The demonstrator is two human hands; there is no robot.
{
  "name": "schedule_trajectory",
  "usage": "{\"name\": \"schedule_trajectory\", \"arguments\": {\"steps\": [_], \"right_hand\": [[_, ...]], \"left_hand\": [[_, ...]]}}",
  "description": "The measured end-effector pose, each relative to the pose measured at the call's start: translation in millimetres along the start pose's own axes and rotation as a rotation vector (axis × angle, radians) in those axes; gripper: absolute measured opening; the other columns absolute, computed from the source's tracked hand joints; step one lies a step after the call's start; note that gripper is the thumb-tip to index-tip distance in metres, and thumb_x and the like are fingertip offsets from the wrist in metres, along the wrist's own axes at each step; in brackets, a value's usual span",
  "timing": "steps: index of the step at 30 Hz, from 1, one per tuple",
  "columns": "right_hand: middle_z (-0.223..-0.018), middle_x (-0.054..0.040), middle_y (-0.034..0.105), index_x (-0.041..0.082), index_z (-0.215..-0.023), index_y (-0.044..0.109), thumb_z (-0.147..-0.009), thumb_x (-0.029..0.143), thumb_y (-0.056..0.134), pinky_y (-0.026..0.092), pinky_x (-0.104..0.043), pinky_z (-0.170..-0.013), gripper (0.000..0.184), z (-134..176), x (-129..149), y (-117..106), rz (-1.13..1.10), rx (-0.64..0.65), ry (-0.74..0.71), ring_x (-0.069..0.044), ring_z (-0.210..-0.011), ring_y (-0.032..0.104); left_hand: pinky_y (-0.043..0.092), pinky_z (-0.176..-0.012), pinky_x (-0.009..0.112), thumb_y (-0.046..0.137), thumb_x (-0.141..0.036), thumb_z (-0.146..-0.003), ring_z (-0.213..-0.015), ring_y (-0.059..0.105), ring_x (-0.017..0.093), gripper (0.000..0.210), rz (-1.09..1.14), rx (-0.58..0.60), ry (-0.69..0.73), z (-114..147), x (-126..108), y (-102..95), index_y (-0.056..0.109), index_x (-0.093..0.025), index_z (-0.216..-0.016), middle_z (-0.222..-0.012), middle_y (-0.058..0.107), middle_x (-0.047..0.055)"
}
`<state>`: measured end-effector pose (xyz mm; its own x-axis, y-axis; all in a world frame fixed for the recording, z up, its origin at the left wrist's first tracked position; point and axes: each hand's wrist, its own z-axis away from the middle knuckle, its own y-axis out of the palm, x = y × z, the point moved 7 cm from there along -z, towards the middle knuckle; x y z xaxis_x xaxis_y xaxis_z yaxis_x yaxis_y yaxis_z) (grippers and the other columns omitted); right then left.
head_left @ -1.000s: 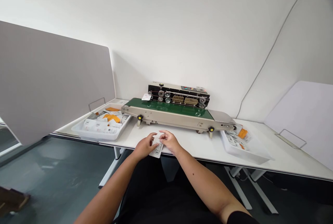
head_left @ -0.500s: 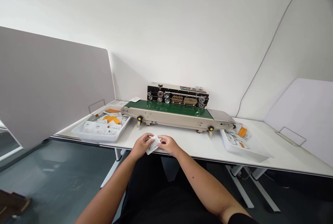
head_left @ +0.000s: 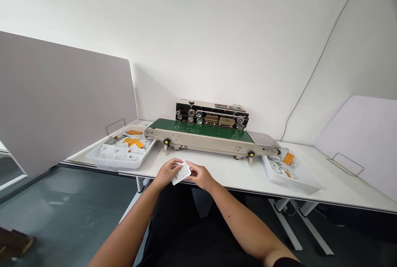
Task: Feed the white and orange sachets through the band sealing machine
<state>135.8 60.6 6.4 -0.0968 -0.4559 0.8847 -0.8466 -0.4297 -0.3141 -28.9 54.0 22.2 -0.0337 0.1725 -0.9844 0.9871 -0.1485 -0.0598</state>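
Now the left hand grips a white, rectangular, printed packet; right hand, I can't tell. A white piece has left the green belt.

Bright light across the white wall, soft shadow left of centre! Glare on the floor, lower left; print on the packet blurs, lower centre; frame edges stretch.

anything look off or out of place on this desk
Nothing stands out as spilled or damaged. Packets in the left bin lie jumbled, and those in the right bin bunch near the conveyor's end, but that looks like ordinary loose filling. The white packet in the left hand slants, seemingly just from the grip.
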Motion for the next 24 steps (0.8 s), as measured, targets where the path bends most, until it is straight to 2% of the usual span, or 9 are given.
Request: {"name": "schedule_trajectory", "arguments": {"steps": [3, 6, 10, 13, 15, 20, 24], "right_hand": [[-0.116, -0.0065, 0.073, 0.031, -0.143, 0.059, -0.083, 0.049, 0.075, 0.052, -0.043, -0.091, 0.065, 3, 9, 0, 0.151, -0.031, -0.044, -0.024, -0.089, 0.067], [-0.117, -0.0061, 0.072, 0.030, -0.140, 0.061, -0.084, 0.046, 0.073, 0.052, -0.041, -0.089, 0.059, 2, 9, 1, 0.091, -0.009, -0.027, -0.023, -0.090, 0.067], [-0.090, -0.0024, 0.072, 0.027, -0.147, 0.052, -0.082, 0.038, 0.076, 0.053, -0.037, -0.080, 0.071, -1, 2, 4, -0.123, 0.082, 0.059, -0.020, -0.079, 0.067], [-0.070, 0.0025, 0.065, 0.023, -0.143, 0.055, -0.080, 0.030, 0.073, 0.051, -0.032, -0.069, 0.066, -5, -5, 3, -0.233, 0.088, 0.132, -0.015, -0.063, 0.061], [-0.066, 0.0031, 0.064, 0.021, -0.137, 0.059, -0.078, 0.027, 0.073, 0.048, -0.030, -0.065, 0.061, -7, -10, -2, -0.294, 0.035, 0.164, -0.014, -0.058, 0.058], [-0.072, 0.0004, 0.067, 0.020, -0.136, 0.059, -0.076, 0.031, 0.074, 0.046, -0.030, -0.066, 0.063, -10, -26, -22, -0.448, -0.208, 0.164, -0.015, -0.061, 0.058], [-0.074, 0.0000, 0.068, 0.020, -0.140, 0.055, -0.075, 0.032, 0.074, 0.046, -0.031, -0.067, 0.069, -9, -29, -26, -0.501, -0.232, 0.136, -0.016, -0.063, 0.059]], "left_hand": [[0.045, -0.052, 0.025, 0.072, -0.061, -0.077, -0.056, 0.062, 0.016, 0.053, -0.008, 0.030, -0.018, 0, 1, 2.1, 0.060, -0.018, -0.107, -0.069, 0.065, -0.002], [0.045, -0.053, 0.024, 0.070, -0.061, -0.078, -0.055, 0.060, 0.016, 0.052, -0.014, 0.044, -0.016, 0, 1, 3.2, 0.060, -0.019, -0.107, -0.069, 0.064, -0.002], [0.043, -0.054, 0.024, 0.070, -0.058, -0.079, -0.057, 0.059, 0.016, 0.049, -0.106, 0.055, 0.017, 1, 0, 4.0, 0.063, -0.018, -0.107, -0.067, 0.062, -0.003], [0.044, -0.055, 0.025, 0.069, -0.057, -0.080, -0.060, 0.060, 0.017, 0.049, -0.160, 0.075, 0.031, 3, -2, 6.4, 0.065, -0.018, -0.109, -0.069, 0.062, -0.002], [0.046, -0.059, 0.026, 0.069, -0.056, -0.079, -0.063, 0.061, 0.018, 0.050, -0.165, 0.073, 0.054, 3, -4, 7.1, 0.065, -0.018, -0.112, -0.072, 0.062, -0.002], [0.045, -0.063, 0.025, 0.071, -0.051, -0.078, -0.068, 0.059, 0.017, 0.047, -0.174, -0.012, 0.126, 0, -6, 1.3, 0.064, -0.019, -0.111, -0.073, 0.059, -0.003], [0.038, -0.056, 0.023, 0.070, -0.052, -0.078, -0.059, 0.052, 0.013, 0.045, -0.124, -0.046, 0.118, -1, -4, -2.4, 0.061, -0.019, -0.108, -0.067, 0.053, -0.006]]}}
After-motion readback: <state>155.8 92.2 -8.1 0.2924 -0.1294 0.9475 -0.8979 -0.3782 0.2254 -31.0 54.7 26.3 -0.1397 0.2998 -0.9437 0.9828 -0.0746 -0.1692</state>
